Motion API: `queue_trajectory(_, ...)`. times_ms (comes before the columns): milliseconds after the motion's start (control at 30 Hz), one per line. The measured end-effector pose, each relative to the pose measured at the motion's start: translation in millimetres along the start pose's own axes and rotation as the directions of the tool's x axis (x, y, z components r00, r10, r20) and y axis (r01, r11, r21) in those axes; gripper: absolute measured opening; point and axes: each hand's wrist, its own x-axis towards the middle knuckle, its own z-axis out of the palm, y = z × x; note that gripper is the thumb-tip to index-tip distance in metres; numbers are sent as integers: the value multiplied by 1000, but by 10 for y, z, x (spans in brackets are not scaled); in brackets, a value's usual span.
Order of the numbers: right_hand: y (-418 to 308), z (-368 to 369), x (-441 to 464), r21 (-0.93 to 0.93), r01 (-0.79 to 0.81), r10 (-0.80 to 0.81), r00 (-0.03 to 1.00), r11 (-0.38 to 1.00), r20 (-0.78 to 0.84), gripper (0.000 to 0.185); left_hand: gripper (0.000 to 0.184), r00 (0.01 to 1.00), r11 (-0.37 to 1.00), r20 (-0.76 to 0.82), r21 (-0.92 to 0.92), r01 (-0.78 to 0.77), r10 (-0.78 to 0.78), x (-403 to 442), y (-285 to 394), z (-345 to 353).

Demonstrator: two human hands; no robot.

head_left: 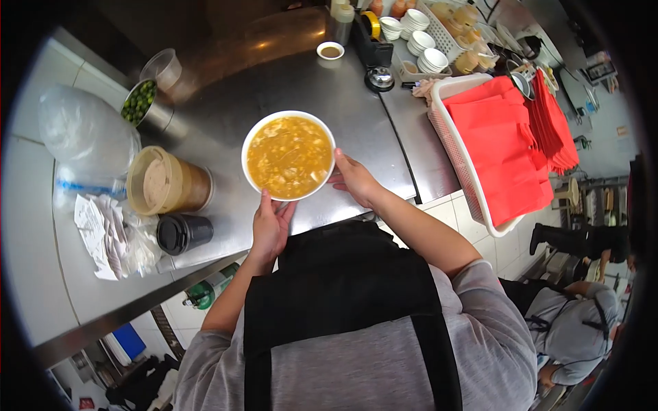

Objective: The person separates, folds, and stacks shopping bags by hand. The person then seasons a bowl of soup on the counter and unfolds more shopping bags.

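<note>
A white bowl (245,159) of thick yellow-orange soup (289,154) with pale bits in it is between my two hands, over the steel counter (360,130). My left hand (273,225) grips the near side of the bowl, thumb up by the rim and fingers beneath. On the right side my right hand (353,179) holds it in the same way, thumb at the rim. The bowl looks level. Whether its base touches the counter is hidden.
Left are a tub of brown powder (195,186), a dark lidded cup (185,234), a metal container of green pieces (161,113) and plastic bags (86,130). A sauce dish (330,51) and call bell (379,79) stand behind. Right, a basket (452,157) holds red bags; two people are beyond.
</note>
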Motion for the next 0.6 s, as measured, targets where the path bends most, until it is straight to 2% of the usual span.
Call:
queue_trajectory(67, -4, 55, 114, 14, 42, -42, 998, 999, -39, 64, 52, 998, 998, -46, 39, -46, 48, 70, 77, -19)
queue_trajectory(133, -39, 63, 195, -155, 130, -131, 991, 979, 1, 62, 53, 998, 997, -47, 60, -46, 49, 144, 149, -46)
queue_trajectory(167, -59, 42, 239, -175, 181, -190, 981, 968, -32, 48, 52, 996, 997, -63, 58, -58, 62, 171, 176, -43)
queue_trajectory(200, -18, -1, 334, -169, 188, -196, 980, 968, -34, 48, 51, 994, 996, -81, 56, -71, 75, 197, 206, -41)
queue_trajectory(233, 20, -40, 442, -482, 356, -475, 868, 800, -146, 41, 51, 992, 994, -92, 69, -79, 86, 234, 230, -41)
queue_trajectory(267, 44, -92, 553, -756, 397, -728, 669, 520, -149, 34, 51, 992, 993, -87, 74, -87, 93, 277, 251, -45)
queue_trajectory(300, -34, -113, 580, -754, 404, -735, 662, 518, -149, 34, 52, 992, 994, -89, 73, -87, 93, 319, 272, -51)
queue_trajectory(367, -188, -164, 625, -928, 303, -823, 568, 216, -5, 29, 52, 991, 992, -84, 77, -95, 101, 408, 301, -40)
queue_trajectory(400, -218, -196, 677, -927, 306, -829, 560, 216, -8, 29, 52, 990, 991, -84, 82, -110, 117, 446, 317, -23)
queue_trajectory(467, -266, -265, 781, -951, 273, -745, 663, 143, 78, 27, 52, 988, 987, -77, 90, -130, 137, 555, 347, 26)
queue_trajectory(500, -310, -316, 813, -951, 274, -750, 657, 145, 75, 27, 53, 985, 987, -97, 90, -134, 142, 602, 362, 54)
queue_trajectory(567, -459, -485, 895, -984, 149, -702, 711, 97, 38, 28, 53, 981, 985, -112, 89, -147, 156, 717, 394, 108)
queue_trajectory(600, -552, -606, 929, -987, 106, -763, 646, 120, -23, 28, 54, 980, 985, -123, 82, -149, 159, 781, 411, 128)
